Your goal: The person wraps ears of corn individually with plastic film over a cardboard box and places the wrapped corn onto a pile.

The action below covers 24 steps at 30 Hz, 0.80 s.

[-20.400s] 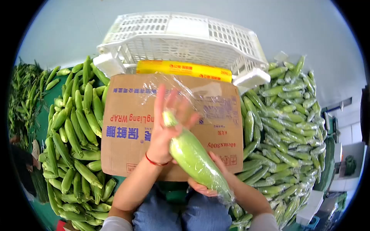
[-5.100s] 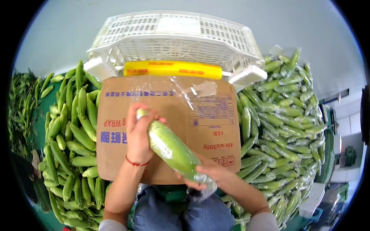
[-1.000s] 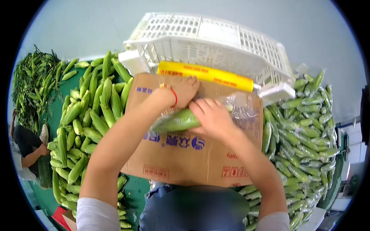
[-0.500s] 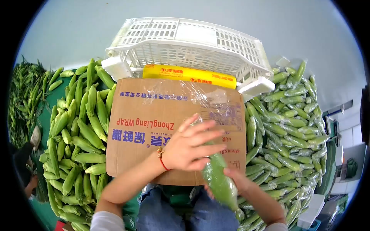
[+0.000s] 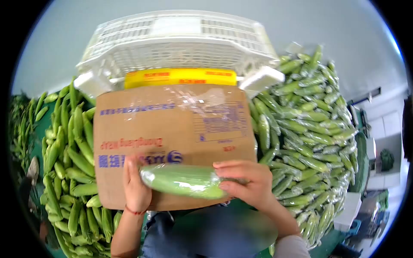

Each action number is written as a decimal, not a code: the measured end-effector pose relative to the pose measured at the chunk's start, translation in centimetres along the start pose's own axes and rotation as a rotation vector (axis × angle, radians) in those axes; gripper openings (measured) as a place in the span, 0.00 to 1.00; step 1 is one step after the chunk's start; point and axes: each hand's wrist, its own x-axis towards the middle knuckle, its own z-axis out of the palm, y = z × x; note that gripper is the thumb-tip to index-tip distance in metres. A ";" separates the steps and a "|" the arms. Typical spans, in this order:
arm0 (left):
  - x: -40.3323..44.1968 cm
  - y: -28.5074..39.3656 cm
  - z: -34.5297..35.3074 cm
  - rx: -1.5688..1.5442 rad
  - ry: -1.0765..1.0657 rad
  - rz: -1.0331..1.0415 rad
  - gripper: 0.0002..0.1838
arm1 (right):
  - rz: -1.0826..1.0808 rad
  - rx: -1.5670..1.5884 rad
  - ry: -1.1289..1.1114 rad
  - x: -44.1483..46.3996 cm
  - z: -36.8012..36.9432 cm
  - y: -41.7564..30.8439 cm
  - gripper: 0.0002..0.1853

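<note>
A green corn ear in clear film (image 5: 183, 181) lies level between my two hands, over the near half of a cardboard box (image 5: 172, 129). My right hand (image 5: 245, 180) grips its right end, thumb and fingers closed on the film. At the left end, my left hand (image 5: 137, 185), with a red string on the wrist, stands upright against the ear, fingers raised and not wrapped round it. Clear film (image 5: 193, 98) stretches over the box's far edge, beside a yellow roll (image 5: 180, 77).
A white plastic crate (image 5: 180, 47) stands behind the roll. Unwrapped corn ears (image 5: 73, 172) are heaped on the left, film-wrapped ears (image 5: 309, 129) on the right. A co-worker's partly visible foot (image 5: 33, 167) is at the far left.
The wrapped ear has swung from a steep slant at the right to nearly level over the box's middle. My left hand has moved left to its other end. The view has shifted right.
</note>
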 end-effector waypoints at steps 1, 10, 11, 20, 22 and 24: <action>-0.7 -1.0 -0.7 -0.107 -0.030 -0.126 0.17 | -0.135 0.026 0.051 0.3 -0.8 -0.1 0.17; -5.9 -2.3 -0.9 0.269 -0.769 -0.327 0.30 | -0.084 0.939 0.071 0.6 -3.3 -2.1 0.20; -5.9 -2.0 -0.3 0.402 -0.783 -0.103 0.31 | -0.146 0.959 0.148 0.5 -4.1 -1.5 0.24; -5.8 2.4 20.0 1.274 -1.221 1.077 0.36 | 0.344 0.945 0.924 -8.4 -10.3 7.4 0.22; -4.8 1.6 16.2 1.212 -1.175 0.982 0.34 | 0.632 0.568 1.224 -8.6 -21.5 9.9 0.22; -3.7 0.4 11.3 1.217 -1.058 0.881 0.32 | 0.303 0.418 1.129 -10.4 -34.3 12.5 0.17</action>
